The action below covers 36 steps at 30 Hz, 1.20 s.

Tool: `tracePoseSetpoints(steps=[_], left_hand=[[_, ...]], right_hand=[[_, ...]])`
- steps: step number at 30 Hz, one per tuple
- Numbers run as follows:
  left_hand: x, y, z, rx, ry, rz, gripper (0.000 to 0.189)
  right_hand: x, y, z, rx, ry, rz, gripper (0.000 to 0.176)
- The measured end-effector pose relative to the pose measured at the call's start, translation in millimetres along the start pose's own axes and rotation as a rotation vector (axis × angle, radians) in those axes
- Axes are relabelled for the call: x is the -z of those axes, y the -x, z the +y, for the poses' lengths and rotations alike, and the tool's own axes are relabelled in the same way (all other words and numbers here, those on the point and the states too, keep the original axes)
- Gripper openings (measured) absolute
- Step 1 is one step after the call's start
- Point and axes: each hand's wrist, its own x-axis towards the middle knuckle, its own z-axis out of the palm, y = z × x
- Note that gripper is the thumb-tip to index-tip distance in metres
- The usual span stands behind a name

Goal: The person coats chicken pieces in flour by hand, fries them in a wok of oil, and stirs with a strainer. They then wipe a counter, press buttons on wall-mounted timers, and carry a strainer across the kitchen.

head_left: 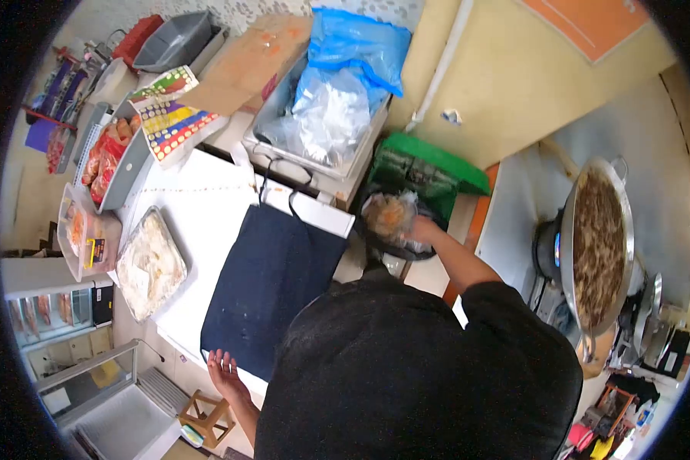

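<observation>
My right hand (422, 231) reaches into a dark round bin (395, 250), its fingers closed on a crumpled clear plastic bag (389, 213) with orange bits in it. Part of those fingers is hidden by the bag. Off the table's near edge, my left hand (226, 374) is held palm up with fingers spread, holding nothing. Close to it, a dark navy apron (272, 284) lies on the white table (207, 180), its straps toward the far side. Left of the apron rests a metal tray (152, 264) of white floury stuff.
On the right, a large wok (602, 245) of bubbling dark oil sits over a lit blue flame. A green bin lid (437, 162) stands behind the bin. At the back are a blue plastic bag (360, 42) and a cardboard piece (249, 61). A plastic tub (88, 234) stands left.
</observation>
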Motion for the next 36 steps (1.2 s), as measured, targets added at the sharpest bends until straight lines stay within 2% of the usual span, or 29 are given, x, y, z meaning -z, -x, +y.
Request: tracePoseSetpoints(steps=[2,4,5,8,11,14,17,20,21,24,27,29,30,33,35,36], left_hand=[[-28.5,4.1,-1.1,-0.005,-0.009,-0.003,0.059],[-66.3,12.3,1.0,-0.035,-0.030,-0.043,0.057],[-80.7,9.7,-4.2,-0.020,-0.005,-0.017,0.052],[-117.5,2.4,-14.1,-0.004,-0.059,-0.010,0.043],[-160.4,17.7,-6.3,-0.073,-0.022,-0.042,0.039],[-178.6,23.7,-20.6,-0.098,-0.018,-0.034,0.036],[-193.2,44.7,-21.0,-0.064,-0.061,-0.008,0.035],[-189.4,59.0,-27.8,-0.088,-0.131,0.000,0.034],[-189.7,63.5,-29.0,-0.091,-0.123,0.016,0.034],[-191.1,79.9,-25.9,-0.089,-0.122,0.058,0.033],[-200.8,82.1,-20.8,-0.094,-0.150,0.062,0.032],[-212.9,71.8,-16.7,-0.116,-0.174,0.017,0.030],[-225.7,63.0,-12.2,-0.161,-0.173,-0.042,0.028],[-292.0,38.3,16.6,-0.357,-0.194,-0.292,0.028],[-347.9,33.0,48.5,-0.432,-0.280,-0.485,0.028],[-369.0,12.0,37.0,-0.427,-0.261,-0.602,0.031]], right_hand=[[32.5,18.1,-64.7,0.143,0.065,-0.148,0.046],[68.8,29.0,-118.4,0.233,0.030,-0.191,0.050],[94.2,16.5,-121.8,0.217,-0.057,-0.185,0.049],[168.3,20.6,-204.2,0.460,-0.206,0.074,0.045],[218.6,-2.6,-251.6,0.433,-0.234,0.196,0.041],[223.3,-84.2,-240.1,0.439,0.060,0.314,0.049],[193.7,-175.1,-219.6,0.512,0.382,0.568,0.062],[180.1,-231.3,-226.4,0.362,0.405,0.772,0.069],[177.9,-238.3,-230.7,0.349,0.475,0.822,0.057],[178.8,-248.7,-244.6,0.310,0.338,0.686,0.044],[181.7,-221.8,-266.1,0.573,0.142,0.776,0.031],[192.7,-194.4,-273.2,0.659,-0.055,0.727,0.023],[197.2,-177.8,-278.8,0.698,-0.154,0.700,0.020],[209.8,-126.4,-306.7,0.632,-0.432,0.609,0.016],[203.0,-100.0,-318.4,0.703,-0.410,0.494,0.015],[195.9,-84.2,-324.8,0.736,-0.400,0.438,0.014]])
